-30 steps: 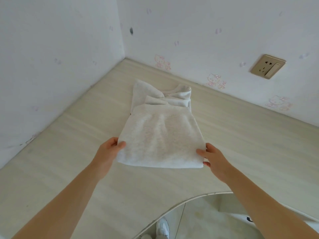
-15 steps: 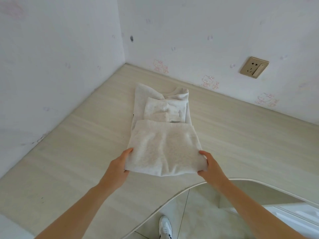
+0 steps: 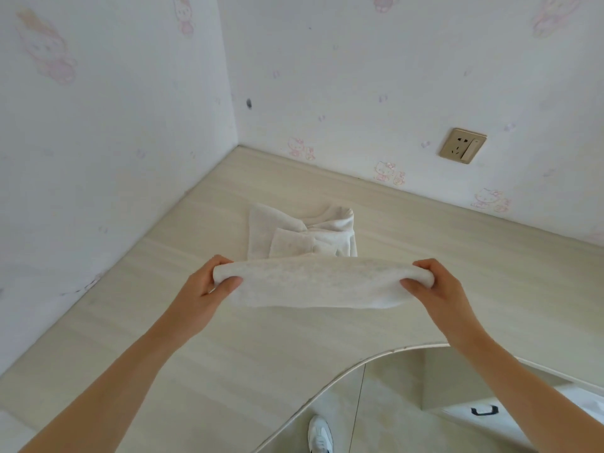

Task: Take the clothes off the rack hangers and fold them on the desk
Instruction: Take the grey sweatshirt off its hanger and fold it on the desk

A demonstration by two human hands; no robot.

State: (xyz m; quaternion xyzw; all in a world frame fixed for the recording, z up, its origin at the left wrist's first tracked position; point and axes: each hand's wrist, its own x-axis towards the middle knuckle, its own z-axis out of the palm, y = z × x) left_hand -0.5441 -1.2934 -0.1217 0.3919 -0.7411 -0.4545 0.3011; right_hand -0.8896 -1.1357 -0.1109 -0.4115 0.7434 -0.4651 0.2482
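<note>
A pale grey sweatshirt (image 3: 322, 282), partly folded, lies on the light wooden desk (image 3: 228, 348) near the corner of the two walls. Its near edge is lifted off the desk. My left hand (image 3: 209, 289) grips the left end of that lifted edge, with the thumb on the near face. My right hand (image 3: 434, 286) grips the right end the same way. The far part of the sweatshirt, with the collar and folded sleeves, still rests flat on the desk beyond my hands.
Walls with pink cartoon stickers close in the desk on the left and at the back. A gold wall socket (image 3: 462, 145) sits on the back wall. The desk's curved front edge (image 3: 343, 374) runs at lower right, with the floor and a white shoe (image 3: 320, 434) below.
Both hands have closed on the sweatshirt's near edge and raised it off the desk. The camera has tipped up, showing more wall.
</note>
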